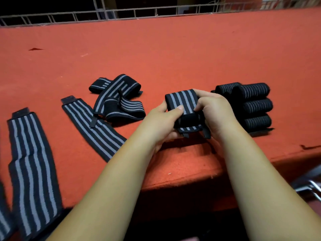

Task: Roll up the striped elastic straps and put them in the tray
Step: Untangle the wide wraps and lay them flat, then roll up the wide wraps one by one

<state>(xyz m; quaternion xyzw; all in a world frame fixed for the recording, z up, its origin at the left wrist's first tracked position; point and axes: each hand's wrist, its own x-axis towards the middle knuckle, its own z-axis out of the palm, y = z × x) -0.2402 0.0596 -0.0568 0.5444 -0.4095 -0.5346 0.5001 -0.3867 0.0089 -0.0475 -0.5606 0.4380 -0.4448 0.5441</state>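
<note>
A black strap with grey stripes, rolled into a thick bundle (pixel 182 101), is held just above the red table between both hands. My left hand (pixel 163 120) grips its left side with the thumb across the stripes. My right hand (pixel 213 108) curls over its right side. Loose black tabs hang below the roll. Several finished rolls (pixel 255 105) lie stacked close to the right, on a dark base I cannot make out. Flat unrolled straps lie to the left: one (pixel 93 126) diagonal, one (pixel 31 162) at the near left edge.
A tangled heap of straps (pixel 118 98) lies left of centre on the red felt table (pixel 156 49). A metal railing (pixel 121 13) runs along the table's far edge. The near table edge drops away below my forearms; a metal object (pixel 311 186) shows at lower right.
</note>
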